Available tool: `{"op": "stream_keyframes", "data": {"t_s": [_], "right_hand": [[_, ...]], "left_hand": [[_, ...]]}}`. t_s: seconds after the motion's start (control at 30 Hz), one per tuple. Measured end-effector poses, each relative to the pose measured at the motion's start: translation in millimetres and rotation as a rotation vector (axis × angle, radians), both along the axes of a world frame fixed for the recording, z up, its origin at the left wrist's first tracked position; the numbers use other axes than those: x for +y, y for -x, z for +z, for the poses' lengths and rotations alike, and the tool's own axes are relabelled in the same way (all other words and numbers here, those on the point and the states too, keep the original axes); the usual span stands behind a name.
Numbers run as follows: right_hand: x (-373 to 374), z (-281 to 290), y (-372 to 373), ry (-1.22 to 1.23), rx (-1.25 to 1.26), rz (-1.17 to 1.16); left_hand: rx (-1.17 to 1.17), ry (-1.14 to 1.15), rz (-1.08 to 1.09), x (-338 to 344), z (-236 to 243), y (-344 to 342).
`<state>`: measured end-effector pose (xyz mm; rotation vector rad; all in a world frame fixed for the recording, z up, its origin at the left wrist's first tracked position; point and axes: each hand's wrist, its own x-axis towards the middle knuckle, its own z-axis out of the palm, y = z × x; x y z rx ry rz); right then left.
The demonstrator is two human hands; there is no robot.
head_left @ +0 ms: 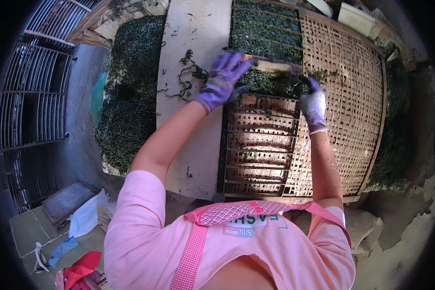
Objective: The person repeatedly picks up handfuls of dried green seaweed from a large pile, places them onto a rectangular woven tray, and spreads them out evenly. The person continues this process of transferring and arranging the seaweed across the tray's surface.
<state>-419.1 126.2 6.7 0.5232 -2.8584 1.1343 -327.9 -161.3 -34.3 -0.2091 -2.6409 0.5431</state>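
Observation:
My left hand [223,79] wears a purple glove. Its fingers are stretched out and apart, over the left edge of a slatted frame [261,136]. My right hand [314,104], in a pale glove with dark purple fingertips, is at the frame's right side, next to dark green shredded leaves [268,83]. Shadow and blur hide whether its fingers grip anything. The leaves lie in a band across the frame between my hands, beside a pale wooden strip [275,66]. Beyond the strip, the far slots are filled with green; the near slots show woven matting.
A woven bamboo mat [345,111] extends to the right. Left of the frame is a pale board [191,140] with scattered leaf strands [191,72]. Further left lies a thick dark green leaf pile [130,92]. Metal bars [34,96] stand at the far left; cloths [84,217] lie lower left.

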Motion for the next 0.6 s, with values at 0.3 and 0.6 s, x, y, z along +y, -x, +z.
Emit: {"op": "stream_keyframes", "data": {"t_s": [0.3, 0.6], "right_hand": [[-14, -41, -28, -0.283, 0.413, 0.422], [-47, -40, -47, 0.042, 0.1, 0.354]], "left_hand": [[-0.468, -0.395, -0.108, 41, 13, -44], [-0.288, -0.375, -0.004, 7, 9, -66]]}}
